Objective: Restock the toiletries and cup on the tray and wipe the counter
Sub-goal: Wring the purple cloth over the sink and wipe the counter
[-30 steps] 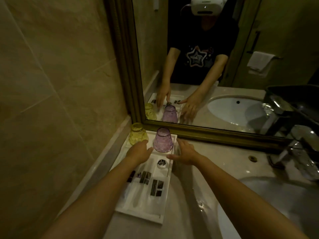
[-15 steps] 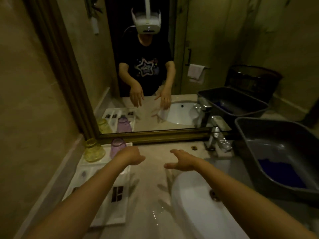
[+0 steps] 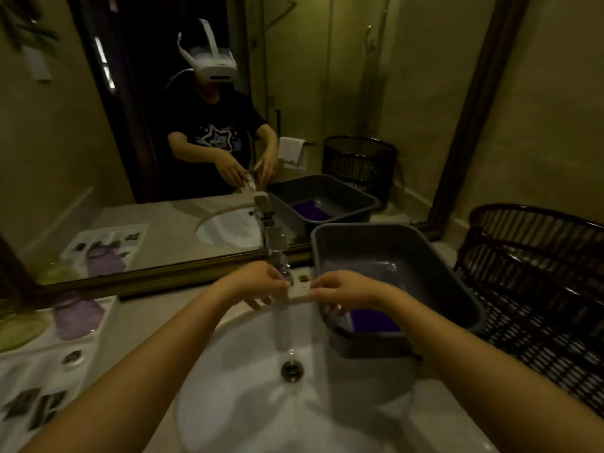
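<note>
A white tray (image 3: 98, 325) lies on the counter at the far left. On it stand an upside-down purple cup (image 3: 76, 313) and a yellow cup (image 3: 18, 330), with dark toiletry sachets (image 3: 36, 408) nearer me. My left hand (image 3: 258, 282) hovers at the chrome faucet (image 3: 277, 248), its curled fingertips touching the faucet. My right hand (image 3: 343, 289) hangs over the near corner of a grey tub (image 3: 425, 256), fingers loosely bent and holding nothing. A purple cloth (image 3: 372, 320) lies in the bottom of the tub.
The white sink basin (image 3: 235, 397) with its drain (image 3: 292, 371) sits directly below my hands. A dark wicker basket (image 3: 539, 289) stands at the right. The framed mirror (image 3: 163, 276) runs along the back of the counter (image 3: 140, 322).
My view has swung right, from the tray to the sink. Both hands left the purple cup and the tray and moved right to the faucet and the grey tub.
</note>
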Motion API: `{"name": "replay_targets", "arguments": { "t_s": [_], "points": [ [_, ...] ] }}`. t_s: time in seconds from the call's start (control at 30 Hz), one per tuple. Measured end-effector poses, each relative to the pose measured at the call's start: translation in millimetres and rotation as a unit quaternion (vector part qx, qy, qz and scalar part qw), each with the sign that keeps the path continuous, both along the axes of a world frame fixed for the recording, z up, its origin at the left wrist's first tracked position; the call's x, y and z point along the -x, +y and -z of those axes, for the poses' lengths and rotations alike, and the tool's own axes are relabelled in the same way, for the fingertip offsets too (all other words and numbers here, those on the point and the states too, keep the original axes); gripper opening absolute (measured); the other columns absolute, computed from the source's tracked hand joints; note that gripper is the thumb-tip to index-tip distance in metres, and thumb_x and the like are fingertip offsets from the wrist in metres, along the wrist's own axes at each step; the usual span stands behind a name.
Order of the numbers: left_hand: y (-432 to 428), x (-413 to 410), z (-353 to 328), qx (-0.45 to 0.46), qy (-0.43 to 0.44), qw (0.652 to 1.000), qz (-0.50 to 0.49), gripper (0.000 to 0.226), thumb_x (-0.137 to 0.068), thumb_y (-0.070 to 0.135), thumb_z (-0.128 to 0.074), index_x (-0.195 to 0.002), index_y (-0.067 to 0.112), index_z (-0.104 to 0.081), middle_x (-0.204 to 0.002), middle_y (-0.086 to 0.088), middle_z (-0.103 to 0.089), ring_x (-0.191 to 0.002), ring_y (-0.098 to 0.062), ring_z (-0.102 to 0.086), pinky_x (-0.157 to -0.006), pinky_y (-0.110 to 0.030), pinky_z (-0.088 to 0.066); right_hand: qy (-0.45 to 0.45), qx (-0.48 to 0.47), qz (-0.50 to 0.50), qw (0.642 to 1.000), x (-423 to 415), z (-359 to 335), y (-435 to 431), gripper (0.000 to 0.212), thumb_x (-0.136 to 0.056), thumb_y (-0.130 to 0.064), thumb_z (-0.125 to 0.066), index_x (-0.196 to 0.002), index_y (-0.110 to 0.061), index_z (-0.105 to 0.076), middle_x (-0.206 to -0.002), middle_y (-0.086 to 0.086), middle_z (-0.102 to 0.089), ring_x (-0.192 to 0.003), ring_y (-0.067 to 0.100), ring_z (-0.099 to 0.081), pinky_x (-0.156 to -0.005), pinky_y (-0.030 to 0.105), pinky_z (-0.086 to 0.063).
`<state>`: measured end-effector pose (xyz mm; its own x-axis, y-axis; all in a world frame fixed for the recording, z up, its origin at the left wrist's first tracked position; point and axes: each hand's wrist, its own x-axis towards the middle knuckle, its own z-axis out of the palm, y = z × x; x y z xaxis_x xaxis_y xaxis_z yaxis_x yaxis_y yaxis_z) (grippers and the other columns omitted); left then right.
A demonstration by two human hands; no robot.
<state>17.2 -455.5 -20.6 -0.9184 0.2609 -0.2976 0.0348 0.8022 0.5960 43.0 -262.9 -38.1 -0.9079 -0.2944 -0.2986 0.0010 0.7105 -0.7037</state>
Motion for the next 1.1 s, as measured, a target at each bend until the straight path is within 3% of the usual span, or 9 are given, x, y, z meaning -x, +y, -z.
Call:
{"name": "replay_targets", "arguments": {
  "t_s": [0.17,0.37,0.47,0.53,0.7,0.9,1.03,1.1],
  "points": [
    [88.0,-3.9,4.2,-0.053,0.022,0.998,-0.023,0.021,-0.086,0.024,-0.058,-0.105,0.017,-0.061,-0.088,-0.001,-0.063,-0.078,-0.013,-0.061,-0.061,-0.024,-0.050,0.002,0.005,0.097,0.995,2.4,4.2,86.1,0.021,-0.092,-0.029,-0.052,-0.109,-0.020,-0.060,-0.088,-0.003,-0.062,-0.075,0.009,-0.063,-0.059,0.020,-0.053],
    [159.0,10.0,36.0,-0.069,-0.010,0.997,0.028,0.049,-0.083,0.020,-0.063,-0.129,0.020,-0.045,-0.119,-0.008,-0.057,-0.093,-0.016,-0.059,-0.064,-0.023,-0.051,-0.014,-0.079,0.158,0.984,8.4,31.9,161.1,0.029,-0.095,-0.021,-0.046,-0.121,-0.010,-0.056,-0.107,0.012,-0.061,-0.082,0.018,-0.055,-0.070,0.028,-0.049],
    [183.5,25.4,60.0,-0.031,-0.016,0.998,0.060,0.056,-0.084,0.020,-0.060,-0.136,0.023,-0.037,-0.134,-0.011,-0.050,-0.108,-0.021,-0.056,-0.082,-0.031,-0.052,-0.030,-0.113,0.148,0.982,17.0,49.3,183.1,0.038,-0.095,-0.020,-0.047,-0.130,-0.008,-0.051,-0.124,0.016,-0.058,-0.094,0.023,-0.057,-0.077,0.030,-0.049],
    [195.6,37.3,74.4,0.010,-0.009,0.997,0.073,0.057,-0.086,0.018,-0.056,-0.139,0.023,-0.034,-0.142,-0.011,-0.043,-0.121,-0.024,-0.049,-0.099,-0.035,-0.045,-0.041,-0.143,0.137,0.979,25.4,59.3,189.5,0.043,-0.094,-0.020,-0.048,-0.135,-0.009,-0.045,-0.136,0.014,-0.051,-0.116,0.026,-0.054,-0.095,0.033,-0.045],
    [215.3,69.1,109.0,0.097,0.000,0.989,0.116,0.059,-0.088,0.012,-0.049,-0.142,0.023,-0.028,-0.148,-0.011,-0.035,-0.129,-0.027,-0.042,-0.104,-0.035,-0.037,-0.078,-0.176,0.124,0.973,50.9,82.7,187.4,0.044,-0.093,-0.021,-0.052,-0.135,-0.009,-0.044,-0.139,0.015,-0.048,-0.123,0.028,-0.050,-0.100,0.034,-0.041],
    [228.4,99.1,139.7,0.194,-0.029,0.955,0.223,0.084,-0.082,0.029,-0.062,-0.145,0.026,-0.006,-0.157,-0.010,-0.007,-0.141,-0.036,-0.013,-0.114,-0.050,-0.020,-0.078,-0.239,0.074,0.965,81.9,112.5,177.1,0.060,-0.089,-0.027,-0.060,-0.140,-0.006,-0.035,-0.145,0.018,-0.040,-0.130,0.033,-0.043,-0.107,0.039,-0.039],
    [230.3,106.1,150.8,0.225,0.009,0.941,0.252,0.075,-0.079,0.026,-0.065,-0.142,0.021,-0.024,-0.147,-0.014,-0.031,-0.133,-0.035,-0.032,-0.109,-0.046,-0.033,-0.066,-0.289,0.043,0.954,90.4,120.0,172.6,0.060,-0.085,-0.029,-0.065,-0.134,-0.003,-0.042,-0.140,0.020,-0.043,-0.128,0.033,-0.044,-0.104,0.039,-0.041],
    [231.0,107.8,152.3,0.219,0.023,0.944,0.244,0.074,-0.077,0.022,-0.068,-0.139,0.017,-0.029,-0.143,-0.015,-0.034,-0.129,-0.034,-0.036,-0.106,-0.044,-0.036,-0.073,-0.298,0.041,0.951,93.6,120.8,171.9,0.055,-0.085,-0.026,-0.067,-0.130,-0.003,-0.045,-0.137,0.019,-0.047,-0.123,0.033,-0.049,-0.101,0.039,-0.044]
  ]
}}
